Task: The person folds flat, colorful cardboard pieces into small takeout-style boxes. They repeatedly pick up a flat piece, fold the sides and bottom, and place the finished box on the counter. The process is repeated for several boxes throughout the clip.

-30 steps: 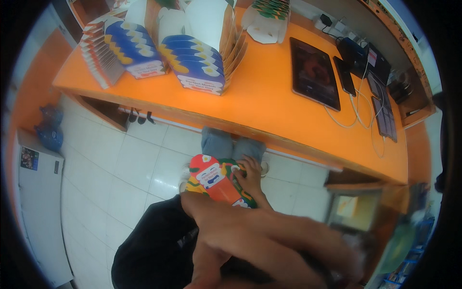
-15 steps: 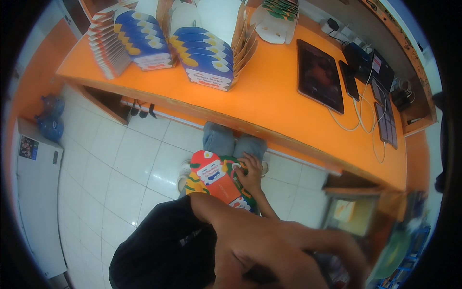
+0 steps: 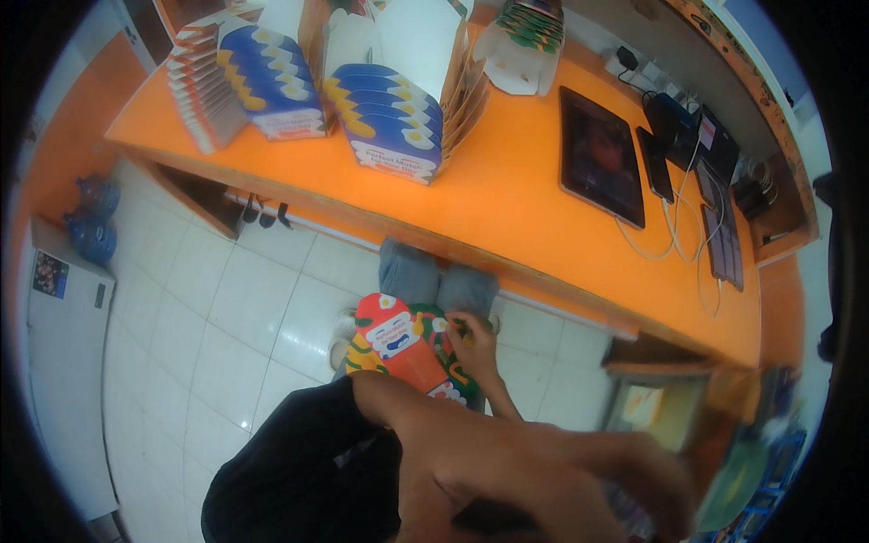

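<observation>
A flat, unfolded food carton [image 3: 418, 364] in red, yellow and green, printed with fried eggs, rests on my lap below the desk edge. My right hand [image 3: 472, 348] is at its right side, with bent fingers and thumb closing on the green flap. My left arm, coming from a black sleeve, crosses the lower part of the view very close to the camera. Its hand, my left hand [image 3: 656, 480], is at the lower right, smeared by motion, so its fingers and anything in them cannot be made out. The carton's lower end is partly hidden by that arm.
On the orange desk [image 3: 516, 195] stand nested blue cartons [image 3: 394, 136] and more stacked cartons [image 3: 272, 86]. Green-edged cartons [image 3: 520, 54] lie behind. A tablet [image 3: 599, 158], phones [image 3: 722, 244] and white cables are on the right. A white chest [image 3: 68, 362] stands far left.
The fingers of my right hand, spread flatter on the carton before, are now more bent at its green flap. The view has shifted slightly. My left hand stays blurred at the lower right.
</observation>
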Action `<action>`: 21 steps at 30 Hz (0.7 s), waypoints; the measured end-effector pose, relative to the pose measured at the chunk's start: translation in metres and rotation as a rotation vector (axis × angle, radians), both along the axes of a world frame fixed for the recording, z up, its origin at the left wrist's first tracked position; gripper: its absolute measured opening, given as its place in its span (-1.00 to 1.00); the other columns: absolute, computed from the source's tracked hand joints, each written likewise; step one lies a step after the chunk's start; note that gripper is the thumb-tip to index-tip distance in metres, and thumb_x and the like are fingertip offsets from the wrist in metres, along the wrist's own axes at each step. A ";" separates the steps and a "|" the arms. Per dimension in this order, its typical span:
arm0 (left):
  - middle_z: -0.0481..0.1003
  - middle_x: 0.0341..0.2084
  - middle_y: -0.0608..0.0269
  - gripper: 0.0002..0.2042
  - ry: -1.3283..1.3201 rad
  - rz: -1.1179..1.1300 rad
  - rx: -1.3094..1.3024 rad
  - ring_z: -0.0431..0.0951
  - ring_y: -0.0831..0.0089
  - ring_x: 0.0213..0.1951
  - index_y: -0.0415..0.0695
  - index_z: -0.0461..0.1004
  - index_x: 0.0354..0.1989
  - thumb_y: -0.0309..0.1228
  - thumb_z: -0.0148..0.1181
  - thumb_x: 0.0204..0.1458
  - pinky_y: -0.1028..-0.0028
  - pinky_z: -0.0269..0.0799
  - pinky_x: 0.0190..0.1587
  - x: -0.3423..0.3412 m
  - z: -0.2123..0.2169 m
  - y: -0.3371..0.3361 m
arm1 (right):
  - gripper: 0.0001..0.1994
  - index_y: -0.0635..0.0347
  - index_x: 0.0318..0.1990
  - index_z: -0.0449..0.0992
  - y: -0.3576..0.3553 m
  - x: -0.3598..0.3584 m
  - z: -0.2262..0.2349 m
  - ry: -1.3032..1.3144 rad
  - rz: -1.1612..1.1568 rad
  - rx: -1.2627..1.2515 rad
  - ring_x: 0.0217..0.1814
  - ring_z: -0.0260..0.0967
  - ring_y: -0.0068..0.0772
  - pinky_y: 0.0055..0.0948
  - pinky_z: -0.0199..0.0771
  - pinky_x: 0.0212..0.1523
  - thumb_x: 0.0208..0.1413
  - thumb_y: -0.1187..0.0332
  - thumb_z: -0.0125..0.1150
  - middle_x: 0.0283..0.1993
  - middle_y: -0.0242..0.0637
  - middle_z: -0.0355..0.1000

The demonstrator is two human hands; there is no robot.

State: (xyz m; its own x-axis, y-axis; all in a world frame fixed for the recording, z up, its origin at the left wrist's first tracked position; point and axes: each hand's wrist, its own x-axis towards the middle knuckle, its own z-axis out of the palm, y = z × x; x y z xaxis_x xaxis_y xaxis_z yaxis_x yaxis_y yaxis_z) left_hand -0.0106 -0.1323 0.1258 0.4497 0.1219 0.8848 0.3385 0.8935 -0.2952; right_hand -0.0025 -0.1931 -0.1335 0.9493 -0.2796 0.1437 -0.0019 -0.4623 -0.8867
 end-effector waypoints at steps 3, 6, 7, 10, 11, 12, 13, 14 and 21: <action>0.15 0.03 -0.37 -0.19 0.062 -0.024 0.014 0.28 -0.26 0.08 -0.26 0.45 -0.07 0.36 0.01 -0.12 -0.05 0.37 0.00 -0.003 0.001 0.001 | -0.82 0.20 -0.20 0.55 -0.008 -0.021 0.079 0.025 0.151 0.130 -0.18 0.52 -0.36 -0.46 0.47 -0.13 0.00 0.48 0.28 -0.21 -0.26 0.55; 0.13 0.05 -0.35 -0.19 -0.037 0.033 -0.062 0.27 -0.26 0.09 -0.22 0.45 -0.06 0.37 0.03 -0.16 -0.07 0.38 0.00 0.007 0.002 -0.012 | -0.87 0.22 -0.27 0.58 -0.044 -0.036 0.163 -0.014 0.271 0.010 -0.22 0.53 -0.42 -0.48 0.48 -0.16 -0.02 0.50 0.29 -0.27 -0.23 0.56; 0.11 0.07 -0.34 -0.19 -0.128 0.066 -0.058 0.27 -0.26 0.09 -0.21 0.44 -0.05 0.37 0.04 -0.17 -0.09 0.37 0.01 0.018 -0.001 -0.013 | -0.89 0.22 -0.30 0.58 -0.060 -0.037 0.186 -0.117 0.243 -0.045 -0.22 0.52 -0.41 -0.48 0.48 -0.16 -0.03 0.52 0.28 -0.29 -0.22 0.56; 0.13 0.10 -0.35 -0.17 -0.226 0.044 0.195 0.22 -0.27 0.13 -0.23 0.38 -0.01 0.39 -0.07 -0.10 -0.06 0.19 0.10 0.038 -0.017 0.010 | -0.96 0.25 -0.37 0.54 -0.114 -0.011 0.231 -0.265 0.007 -0.349 -0.27 0.51 -0.39 -0.46 0.46 -0.18 0.00 0.55 0.20 -0.36 -0.22 0.54; 0.16 0.10 -0.30 -0.23 -0.285 0.040 0.322 0.21 -0.19 0.14 -0.21 0.36 -0.01 0.34 -0.06 -0.06 0.00 0.16 0.12 0.045 -0.026 0.020 | -0.93 0.28 -0.34 0.53 -0.132 0.004 0.237 -0.286 -0.139 -0.399 -0.25 0.48 -0.41 -0.48 0.42 -0.16 0.07 0.48 0.18 -0.33 -0.22 0.53; 0.18 0.10 -0.25 -0.28 -0.309 -0.001 0.469 0.21 -0.12 0.16 -0.18 0.35 -0.02 0.30 -0.05 -0.02 0.06 0.14 0.13 0.052 -0.037 0.028 | -0.91 0.28 -0.34 0.53 -0.156 0.024 0.244 -0.336 -0.133 -0.445 -0.21 0.45 -0.41 -0.48 0.39 -0.13 0.10 0.44 0.17 -0.28 -0.23 0.53; 0.20 0.11 -0.20 -0.34 -0.312 0.053 0.687 0.20 -0.05 0.18 -0.16 0.33 -0.02 0.26 -0.04 0.02 0.12 0.12 0.15 0.058 -0.050 0.037 | -0.88 0.27 -0.34 0.54 -0.180 0.043 0.250 -0.372 -0.144 -0.531 -0.16 0.43 -0.41 -0.48 0.36 -0.10 0.12 0.40 0.17 -0.24 -0.24 0.52; 0.23 0.10 -0.12 -0.42 -0.333 0.125 0.965 0.23 0.03 0.17 -0.14 0.34 -0.03 0.16 0.00 0.06 0.17 0.15 0.14 0.065 -0.065 0.048 | -0.86 0.25 -0.35 0.55 -0.200 0.062 0.250 -0.374 -0.163 -0.532 -0.11 0.40 -0.38 -0.45 0.32 -0.05 0.14 0.36 0.16 -0.20 -0.23 0.51; 0.39 -0.08 -0.04 -0.73 -0.463 1.214 2.026 0.38 0.00 0.01 -0.18 0.45 -0.19 -0.31 0.25 -0.02 0.21 0.32 0.05 0.092 -0.194 0.115 | -0.70 0.16 -0.41 0.62 -0.261 0.098 0.191 -0.425 -0.202 -0.568 0.24 0.13 -0.19 -0.25 -0.03 0.27 0.16 0.15 0.12 0.06 -0.20 0.43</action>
